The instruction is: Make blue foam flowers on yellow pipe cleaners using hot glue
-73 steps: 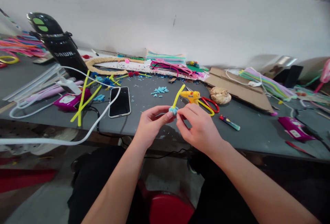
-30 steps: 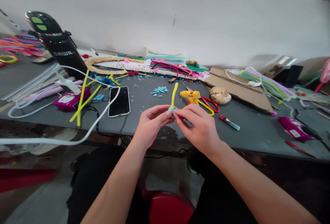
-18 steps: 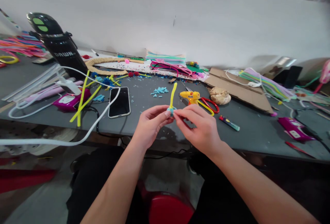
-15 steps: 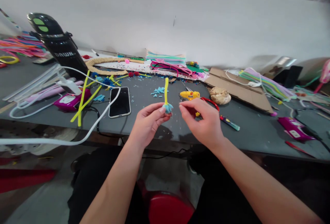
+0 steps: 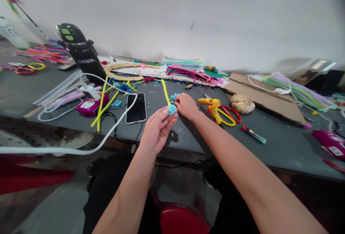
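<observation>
My left hand [image 5: 157,126] pinches a pipe-cleaner flower by its light-blue fuzzy head [image 5: 171,110]. Its yellow stem [image 5: 165,92] points up and leans slightly left. Just beyond, my right hand [image 5: 187,105] is at a small pile of light-blue pipe-cleaner pieces [image 5: 174,97] on the grey table [image 5: 185,137]. The right fingers are curled closed and point down at the pile; whatever is between them is hidden. To the right of that hand lie a yellow glue gun [image 5: 211,105] and red- and yellow-handled scissors [image 5: 229,115].
Left of my hands are a phone [image 5: 136,108], a white cable [image 5: 104,135], yellow pipe cleaners [image 5: 100,110] and a black bottle [image 5: 83,56]. Cardboard [image 5: 269,97], a crumpled beige lump [image 5: 242,103] and a utility knife [image 5: 253,134] lie to the right. A white wall [image 5: 161,18] stands behind.
My right hand has moved forward and left, from beside the flower to the blue pieces, uncovering the glue gun and scissors. The flower's stem now tilts left. The view has shifted left.
</observation>
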Demonstrator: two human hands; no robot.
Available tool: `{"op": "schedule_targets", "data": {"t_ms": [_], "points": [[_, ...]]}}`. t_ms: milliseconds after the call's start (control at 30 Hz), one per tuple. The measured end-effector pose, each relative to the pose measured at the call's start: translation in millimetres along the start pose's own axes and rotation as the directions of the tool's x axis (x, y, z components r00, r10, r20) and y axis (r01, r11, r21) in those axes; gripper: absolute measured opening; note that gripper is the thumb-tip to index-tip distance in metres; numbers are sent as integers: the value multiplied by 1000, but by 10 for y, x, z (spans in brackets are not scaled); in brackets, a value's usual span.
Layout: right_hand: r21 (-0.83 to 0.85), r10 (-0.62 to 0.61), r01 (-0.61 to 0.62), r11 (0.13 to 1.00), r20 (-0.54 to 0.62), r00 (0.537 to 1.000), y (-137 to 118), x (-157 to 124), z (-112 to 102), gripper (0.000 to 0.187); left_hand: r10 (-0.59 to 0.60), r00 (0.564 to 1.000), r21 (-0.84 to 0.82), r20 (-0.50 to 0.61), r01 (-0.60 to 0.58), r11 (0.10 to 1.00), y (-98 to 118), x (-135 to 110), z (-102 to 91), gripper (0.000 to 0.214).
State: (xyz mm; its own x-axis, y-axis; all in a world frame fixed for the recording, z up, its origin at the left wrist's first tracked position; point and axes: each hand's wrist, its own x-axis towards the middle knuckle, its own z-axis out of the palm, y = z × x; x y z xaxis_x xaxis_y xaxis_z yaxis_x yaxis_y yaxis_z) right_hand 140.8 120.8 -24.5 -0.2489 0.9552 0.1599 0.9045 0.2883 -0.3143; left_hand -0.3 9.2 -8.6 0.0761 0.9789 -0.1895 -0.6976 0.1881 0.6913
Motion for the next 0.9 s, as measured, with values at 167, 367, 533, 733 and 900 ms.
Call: {"op": "schedule_targets", "data": {"t_ms": [167, 367, 533, 733, 900], "points": [[25, -9, 10, 1000, -40, 999, 38, -118, -53, 20, 4, 1000, 1, 0, -4, 1000, 10, -11, -25, 21], [371, -70, 93, 924, -75, 995, 87, -664, -349, 20, -20, 1000, 22, 21, 20, 1000, -3, -40, 9, 21], [583, 27, 21, 812, -73, 997, 160, -1067, -468, 18, -15, 999, 40, 29, 14, 999, -36, -45, 58, 22], [656, 136, -18, 754, -129, 982, 225, -1238, -342, 20, -35, 999, 82, 41, 32, 996, -107, -34, 91, 24], [766, 101, 21, 642, -111, 989, 214, -1266, -300, 25, -74, 994, 125, 75, 64, 990, -126, -46, 106, 24]]}}
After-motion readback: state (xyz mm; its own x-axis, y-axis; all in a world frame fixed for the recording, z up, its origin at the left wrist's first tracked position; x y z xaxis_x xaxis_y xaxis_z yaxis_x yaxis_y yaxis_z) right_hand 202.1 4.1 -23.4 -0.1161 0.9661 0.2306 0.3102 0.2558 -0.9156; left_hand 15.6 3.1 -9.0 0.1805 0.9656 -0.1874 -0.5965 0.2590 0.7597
